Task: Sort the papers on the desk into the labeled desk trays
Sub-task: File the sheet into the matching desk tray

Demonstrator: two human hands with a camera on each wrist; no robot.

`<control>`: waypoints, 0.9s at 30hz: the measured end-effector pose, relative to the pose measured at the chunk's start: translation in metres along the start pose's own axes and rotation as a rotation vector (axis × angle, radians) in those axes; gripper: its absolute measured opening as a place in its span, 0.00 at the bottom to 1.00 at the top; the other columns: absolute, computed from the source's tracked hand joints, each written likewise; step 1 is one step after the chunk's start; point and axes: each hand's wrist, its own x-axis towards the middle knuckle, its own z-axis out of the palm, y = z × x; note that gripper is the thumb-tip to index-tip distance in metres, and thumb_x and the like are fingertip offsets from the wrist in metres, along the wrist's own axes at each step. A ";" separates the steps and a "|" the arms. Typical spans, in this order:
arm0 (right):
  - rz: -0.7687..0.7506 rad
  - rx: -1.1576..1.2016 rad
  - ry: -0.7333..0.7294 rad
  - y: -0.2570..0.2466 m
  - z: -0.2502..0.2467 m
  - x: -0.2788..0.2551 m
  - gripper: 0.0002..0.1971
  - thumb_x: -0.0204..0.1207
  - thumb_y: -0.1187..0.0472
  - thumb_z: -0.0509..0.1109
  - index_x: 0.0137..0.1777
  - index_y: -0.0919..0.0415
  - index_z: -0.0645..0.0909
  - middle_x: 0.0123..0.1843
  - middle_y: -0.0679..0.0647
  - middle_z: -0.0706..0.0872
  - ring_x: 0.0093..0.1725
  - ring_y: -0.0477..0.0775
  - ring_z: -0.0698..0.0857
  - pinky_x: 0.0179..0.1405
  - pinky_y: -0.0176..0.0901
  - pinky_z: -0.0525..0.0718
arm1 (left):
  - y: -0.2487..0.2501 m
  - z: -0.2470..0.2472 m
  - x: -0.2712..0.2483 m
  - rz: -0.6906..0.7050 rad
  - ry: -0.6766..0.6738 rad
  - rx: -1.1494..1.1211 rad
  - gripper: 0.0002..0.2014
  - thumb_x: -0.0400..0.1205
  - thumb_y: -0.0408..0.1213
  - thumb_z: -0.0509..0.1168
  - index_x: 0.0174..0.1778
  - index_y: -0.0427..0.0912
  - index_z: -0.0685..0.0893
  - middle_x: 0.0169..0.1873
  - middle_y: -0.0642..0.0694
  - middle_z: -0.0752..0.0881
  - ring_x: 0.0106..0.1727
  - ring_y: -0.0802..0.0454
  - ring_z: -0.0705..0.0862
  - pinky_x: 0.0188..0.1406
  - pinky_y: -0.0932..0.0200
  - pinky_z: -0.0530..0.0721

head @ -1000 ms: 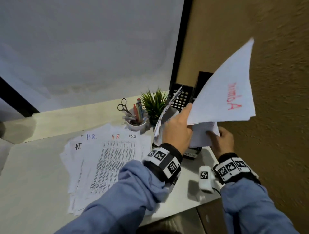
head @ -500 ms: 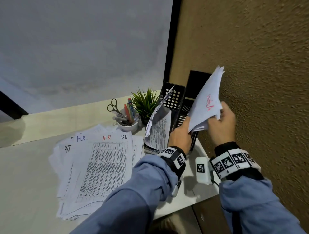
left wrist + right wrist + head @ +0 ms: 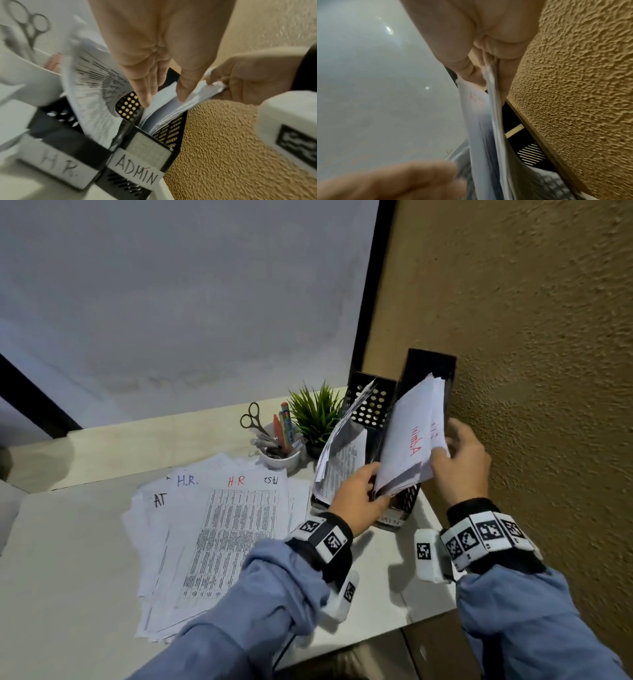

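Note:
A sheaf of white papers marked "Admin" in red [image 3: 411, 446] stands partly inside the black tray labeled ADMIN [image 3: 137, 173], hard against the wall. My right hand [image 3: 442, 453] pinches the sheaf's upper right edge [image 3: 489, 94]. My left hand [image 3: 164, 101] lies with straight fingers against the sheaf's lower left side, thumb on top. Beside it, the H.R. tray [image 3: 58, 165] holds printed sheets [image 3: 339, 460] that lean left. A spread pile of papers [image 3: 212, 529] marked H.R. and AT lies on the desk.
A white cup with scissors and pens [image 3: 279, 453] and a small green plant [image 3: 315, 412] stand left of the trays. The textured tan wall [image 3: 531, 371] runs close along the right. The desk's front edge [image 3: 376, 642] is near my wrists.
The Admin sheaf came down from high in the air into the ADMIN tray. My right hand moved up to its top edge, and my left hand dropped to its lower side.

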 end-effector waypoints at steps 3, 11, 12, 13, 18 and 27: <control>-0.124 0.057 0.138 -0.018 0.003 -0.009 0.25 0.75 0.71 0.62 0.73 0.61 0.72 0.64 0.57 0.82 0.61 0.52 0.80 0.64 0.44 0.76 | -0.029 -0.034 -0.039 -0.078 0.074 -0.171 0.12 0.80 0.31 0.66 0.59 0.42 0.83 0.47 0.44 0.86 0.46 0.51 0.87 0.49 0.59 0.87; -0.484 0.212 -0.210 -0.035 0.085 -0.088 0.12 0.75 0.75 0.64 0.52 0.61 0.81 0.41 0.53 0.79 0.38 0.38 0.76 0.37 0.25 0.74 | -0.174 -0.133 -0.097 -0.629 0.527 0.321 0.19 0.77 0.42 0.68 0.61 0.36 0.78 0.59 0.38 0.79 0.55 0.44 0.79 0.55 0.54 0.79; -0.440 0.195 -0.343 -0.030 0.101 -0.102 0.11 0.76 0.74 0.64 0.52 0.59 0.81 0.39 0.52 0.79 0.36 0.39 0.76 0.35 0.25 0.74 | -0.186 -0.140 -0.103 -0.702 0.510 0.382 0.25 0.75 0.46 0.70 0.63 0.35 0.75 0.61 0.37 0.77 0.60 0.40 0.77 0.59 0.49 0.79; -0.371 0.166 -0.467 -0.021 0.119 -0.114 0.12 0.77 0.72 0.64 0.53 0.56 0.81 0.37 0.51 0.79 0.33 0.41 0.75 0.33 0.27 0.73 | -0.194 -0.145 -0.109 -0.773 0.482 0.431 0.30 0.73 0.49 0.71 0.65 0.35 0.73 0.63 0.36 0.74 0.63 0.37 0.74 0.62 0.47 0.77; 0.207 0.108 -0.747 0.016 0.183 -0.149 0.17 0.76 0.72 0.66 0.65 0.62 0.77 0.50 0.59 0.82 0.44 0.55 0.82 0.43 0.30 0.81 | -0.209 -0.159 -0.119 -0.860 0.429 0.505 0.42 0.68 0.50 0.78 0.71 0.36 0.64 0.68 0.37 0.69 0.68 0.37 0.71 0.64 0.46 0.76; 0.460 0.119 -0.703 0.012 0.211 -0.162 0.31 0.74 0.73 0.69 0.77 0.70 0.65 0.75 0.63 0.72 0.74 0.63 0.73 0.67 0.40 0.71 | -0.230 -0.169 -0.130 -0.766 0.388 0.229 0.19 0.72 0.36 0.75 0.51 0.42 0.72 0.46 0.41 0.82 0.46 0.43 0.81 0.44 0.58 0.77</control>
